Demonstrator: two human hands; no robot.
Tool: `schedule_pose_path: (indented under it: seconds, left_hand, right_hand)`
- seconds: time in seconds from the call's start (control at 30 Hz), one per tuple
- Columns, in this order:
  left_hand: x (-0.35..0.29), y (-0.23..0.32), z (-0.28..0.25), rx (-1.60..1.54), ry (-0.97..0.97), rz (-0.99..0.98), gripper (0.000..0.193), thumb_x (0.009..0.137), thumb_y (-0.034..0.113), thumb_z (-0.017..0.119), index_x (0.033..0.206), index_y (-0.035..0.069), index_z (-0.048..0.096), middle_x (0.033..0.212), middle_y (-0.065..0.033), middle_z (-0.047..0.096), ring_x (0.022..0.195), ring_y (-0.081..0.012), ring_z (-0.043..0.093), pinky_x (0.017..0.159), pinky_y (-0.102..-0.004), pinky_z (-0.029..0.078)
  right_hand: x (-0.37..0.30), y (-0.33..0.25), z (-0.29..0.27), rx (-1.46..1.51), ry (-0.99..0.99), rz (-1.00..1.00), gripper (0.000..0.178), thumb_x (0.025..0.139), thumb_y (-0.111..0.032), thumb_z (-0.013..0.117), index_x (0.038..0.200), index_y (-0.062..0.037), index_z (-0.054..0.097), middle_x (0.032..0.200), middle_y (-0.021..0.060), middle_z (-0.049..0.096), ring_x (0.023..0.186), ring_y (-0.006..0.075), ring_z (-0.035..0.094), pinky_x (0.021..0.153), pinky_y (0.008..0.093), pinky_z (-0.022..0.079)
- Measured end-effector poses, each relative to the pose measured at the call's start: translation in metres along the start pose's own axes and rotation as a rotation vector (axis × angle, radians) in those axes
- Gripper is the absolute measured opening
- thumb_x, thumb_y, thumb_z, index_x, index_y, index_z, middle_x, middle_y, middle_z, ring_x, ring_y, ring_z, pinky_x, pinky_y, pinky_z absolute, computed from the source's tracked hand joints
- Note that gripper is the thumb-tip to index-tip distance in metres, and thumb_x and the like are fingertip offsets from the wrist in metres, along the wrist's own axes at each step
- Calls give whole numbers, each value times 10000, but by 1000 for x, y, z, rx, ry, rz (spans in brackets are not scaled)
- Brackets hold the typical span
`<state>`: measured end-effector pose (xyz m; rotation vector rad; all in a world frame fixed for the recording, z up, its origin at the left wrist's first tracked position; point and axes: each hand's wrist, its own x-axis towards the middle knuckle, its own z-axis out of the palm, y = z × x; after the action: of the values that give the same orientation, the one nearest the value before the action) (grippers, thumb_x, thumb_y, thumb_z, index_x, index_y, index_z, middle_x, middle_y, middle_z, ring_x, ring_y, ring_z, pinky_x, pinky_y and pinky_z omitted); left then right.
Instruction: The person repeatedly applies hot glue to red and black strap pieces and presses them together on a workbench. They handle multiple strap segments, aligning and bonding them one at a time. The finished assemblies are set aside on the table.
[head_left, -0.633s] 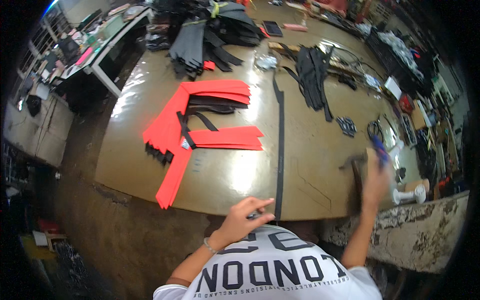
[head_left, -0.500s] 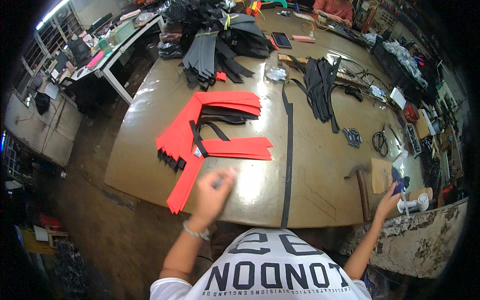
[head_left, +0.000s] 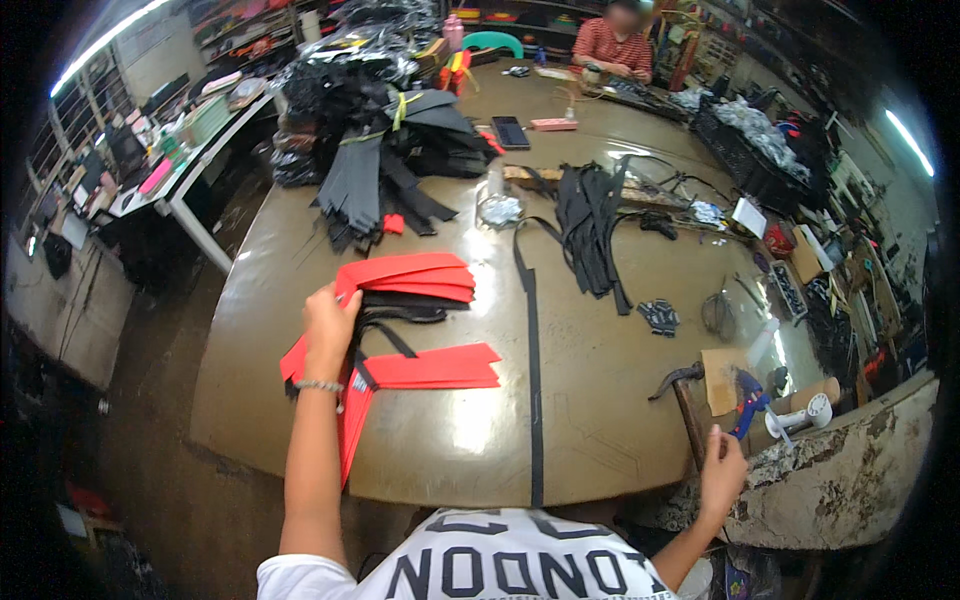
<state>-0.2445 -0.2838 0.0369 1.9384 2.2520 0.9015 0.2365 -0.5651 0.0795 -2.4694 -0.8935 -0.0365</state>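
My left hand [head_left: 330, 325] is closed on the bend of a bundle of flat red strips [head_left: 415, 270] at the table's left side. Dark strips [head_left: 405, 312] lie beneath the upper red ones. A second red bunch [head_left: 435, 366] points right, crossed by a narrow black band [head_left: 390, 338]. My wrist and forearm hide part of the red pile. Over at the right front, my right hand [head_left: 722, 468] has loosely bent fingers and seems to hold nothing. Just beyond its fingertips is a blue tool with an orange trigger [head_left: 750, 405], which looks like a glue gun.
A hammer [head_left: 690, 415], brown paper piece [head_left: 722, 380] and white spool [head_left: 812, 415] lie near the right hand. One long black strip [head_left: 533, 390] crosses mid-table. Black strip bundles [head_left: 590, 225], [head_left: 350, 185] and a phone [head_left: 510, 132] sit farther back. A person [head_left: 615, 50] sits at the far end.
My left hand has moved from above the near table edge forward onto the red strips and gripped them. My right hand has drawn back from the blue tool. The view has shifted.
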Motion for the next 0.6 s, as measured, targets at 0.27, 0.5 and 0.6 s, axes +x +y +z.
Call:
schedule_pose_path:
  seconds: [0.27,0.5,0.6]
  left_hand:
    - [18,90,-83,-402,272,532,401,787,120,803,1156,20,685,901,-112,709,693,-156,611,631,-312,492]
    - [-93,181,-129,-473,4,1010,519,726,103,823,1216,63,659,759,-78,642,630,-199,621,556,-335,508]
    - [-133,188,-110,-518,-31,857,510,734,76,822,1211,26,650,849,-97,673,697,-219,662,601,-336,534]
  right_hand:
    - [-13,-84,16,243,4,-281,269,945,-237,613,1087,-15,665,1005,154,697,999,305,638,1098,490,320]
    - [-19,-168,-10,419,159,-1053,378,896,-229,679,1210,-34,599,1163,146,661,1134,261,608,1114,548,282]
    - [-24,-179,0,763,-224,-1170,347,891,-228,697,1157,-17,628,1056,149,688,997,265,658,1011,488,417]
